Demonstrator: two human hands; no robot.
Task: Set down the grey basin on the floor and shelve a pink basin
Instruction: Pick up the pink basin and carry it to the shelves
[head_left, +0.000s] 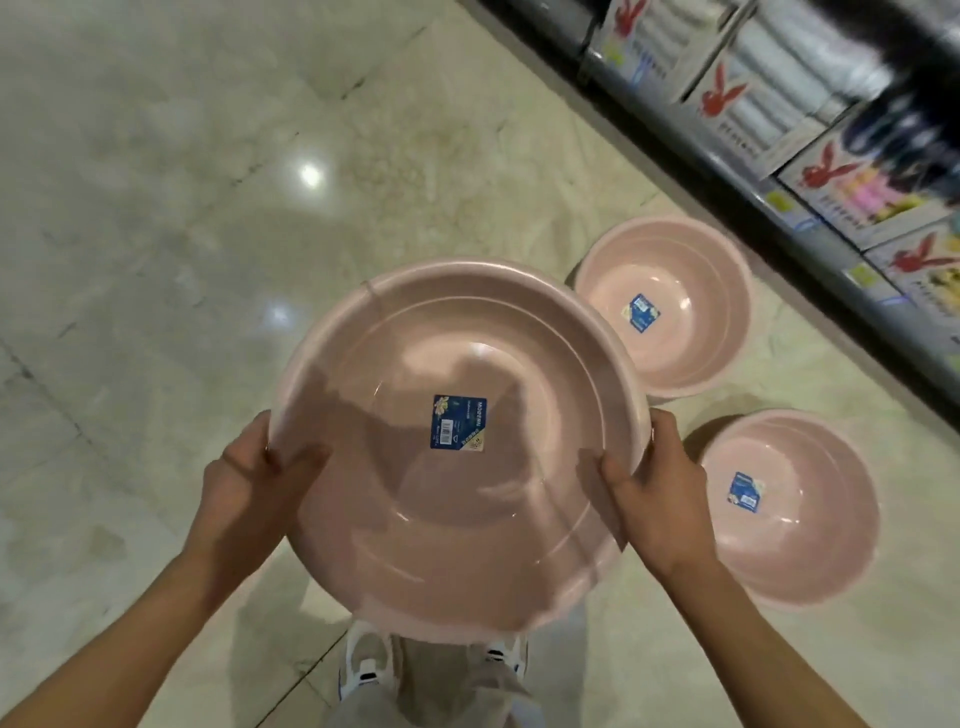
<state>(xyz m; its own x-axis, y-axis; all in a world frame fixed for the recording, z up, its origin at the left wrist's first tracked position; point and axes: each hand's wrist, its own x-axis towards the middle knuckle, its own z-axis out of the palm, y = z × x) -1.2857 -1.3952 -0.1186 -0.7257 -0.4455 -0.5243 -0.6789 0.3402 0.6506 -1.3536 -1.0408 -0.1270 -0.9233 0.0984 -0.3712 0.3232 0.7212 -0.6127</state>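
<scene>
A large pink basin (415, 519) with a blue label inside is held in the air in front of me, above my shoes. My left hand (249, 478) grips its left rim and my right hand (654, 488) grips its right rim, thumbs inside. Two more pink basins rest on the floor to the right: one farther away (675, 353) and one nearer (810, 540), each with a blue label. No grey basin shows in this view.
A shelf unit (810, 171) runs along the upper right, its edge lined with boxed goods bearing red rabbit logos (727, 98). The glossy marble floor (156, 208) spreads out to the left. My shoes (369, 670) stand just below the held basin.
</scene>
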